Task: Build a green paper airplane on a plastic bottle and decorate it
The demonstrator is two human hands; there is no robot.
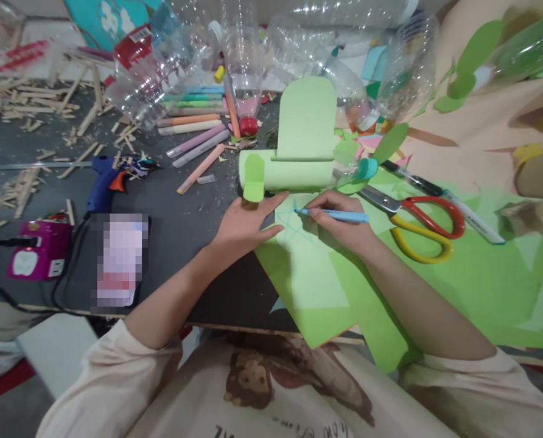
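Note:
My right hand [342, 220] grips a light blue marker [344, 216], its tip on a pale green sheet of paper [315, 274]. Blue lines of a star drawing [294, 228] show under the tip. My left hand [248, 222] lies at the sheet's left edge with thumb and fingers apart, holding nothing. Just beyond both hands lies a plastic bottle wrapped in light green paper [299, 173], with a teal cap [369, 168], a rounded upright flap [307, 115] and a small green tab [254, 176]. The left fingertips are close to the wrapped bottle; whether they touch it I cannot tell.
Scissors [413, 222] with red and yellow handles lie right of my right hand, on green paper [481, 292]. At left are a blue glue gun [101, 182], a phone [120, 258] and a purple box [38, 249] with cables. Markers [198, 143], wood sticks [38, 97] and clear bottles [244, 55] lie behind.

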